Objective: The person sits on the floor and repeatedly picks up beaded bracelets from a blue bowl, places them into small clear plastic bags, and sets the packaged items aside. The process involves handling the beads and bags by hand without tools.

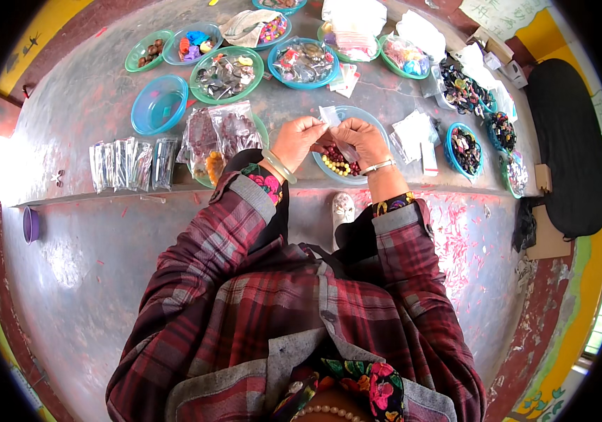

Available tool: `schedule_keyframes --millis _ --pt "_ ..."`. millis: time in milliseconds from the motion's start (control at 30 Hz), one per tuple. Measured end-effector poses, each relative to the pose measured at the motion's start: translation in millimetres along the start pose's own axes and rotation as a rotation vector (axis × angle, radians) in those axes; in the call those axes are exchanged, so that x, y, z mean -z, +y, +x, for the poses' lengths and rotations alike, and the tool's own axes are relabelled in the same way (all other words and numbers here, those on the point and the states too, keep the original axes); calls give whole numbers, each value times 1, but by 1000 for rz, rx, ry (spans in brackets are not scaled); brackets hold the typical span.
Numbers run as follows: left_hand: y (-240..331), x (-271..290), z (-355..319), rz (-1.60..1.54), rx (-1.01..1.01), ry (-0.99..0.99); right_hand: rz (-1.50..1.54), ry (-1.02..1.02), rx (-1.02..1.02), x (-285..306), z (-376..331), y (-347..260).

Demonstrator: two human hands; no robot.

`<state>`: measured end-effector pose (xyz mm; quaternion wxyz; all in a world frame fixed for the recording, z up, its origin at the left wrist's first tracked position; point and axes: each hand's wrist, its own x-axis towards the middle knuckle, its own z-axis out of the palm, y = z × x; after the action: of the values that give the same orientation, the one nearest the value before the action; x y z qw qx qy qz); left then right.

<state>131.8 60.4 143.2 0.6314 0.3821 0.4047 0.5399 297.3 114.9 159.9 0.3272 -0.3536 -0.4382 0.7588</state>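
Between both hands is a small clear plastic bag (330, 115), its top edge pinched by the fingertips. My left hand (294, 145) is closed on the bag's left side. On its right side my right hand (365, 143) is closed too, with part of the clear plastic hanging below the fingers. Under the hands stands a pale blue basin (373, 117) holding dark red and yellow beads (341, 167). The hands hide part of the basin and its beads. Whether anything is inside the bag I cannot tell.
Left of the hands, bags of dark red beads (199, 133) lie on a green basin, beside a row of clear packets (132, 162). An empty blue basin (147, 105) sits beyond. Several filled basins stand farther back. White cards (413, 133) and a blue basket (464, 150) are rightward.
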Motion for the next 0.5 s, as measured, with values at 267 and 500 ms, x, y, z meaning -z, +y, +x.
schedule_keyframes --millis 267,500 --pt "0 0 -1 130 -81 21 186 175 0 1 3 2" --pt "2 3 -4 199 60 43 -658 414 379 -12 -3 -7"
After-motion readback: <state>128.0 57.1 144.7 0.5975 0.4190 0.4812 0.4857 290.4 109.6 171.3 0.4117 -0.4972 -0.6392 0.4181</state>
